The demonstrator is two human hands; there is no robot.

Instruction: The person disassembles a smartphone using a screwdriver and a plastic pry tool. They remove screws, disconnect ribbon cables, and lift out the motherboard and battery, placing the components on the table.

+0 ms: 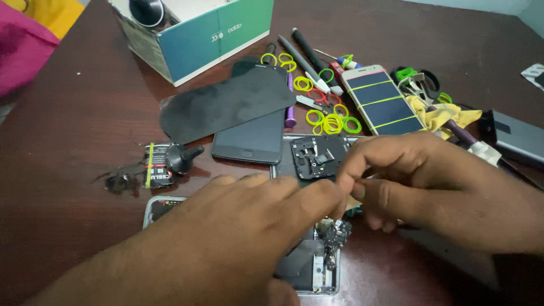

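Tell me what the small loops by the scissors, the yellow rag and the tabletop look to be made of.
Loops: likely rubber or elastic, thin neon yellow-green rings, matte and slightly bent out of round.
Yellow rag: soft cloth, judging by its crumpled folds and dull surface.
Tabletop: dark reddish-brown, probably varnished wood or laminate; it shows a soft sheen, but no clear grain.

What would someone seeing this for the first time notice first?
Two bare hands meet at the centre, the left hand and right hand pinching together over an opened phone with its insides exposed. Behind them, bright green rubber bands lie scattered among tools, beside a dark phone under a black sheet.
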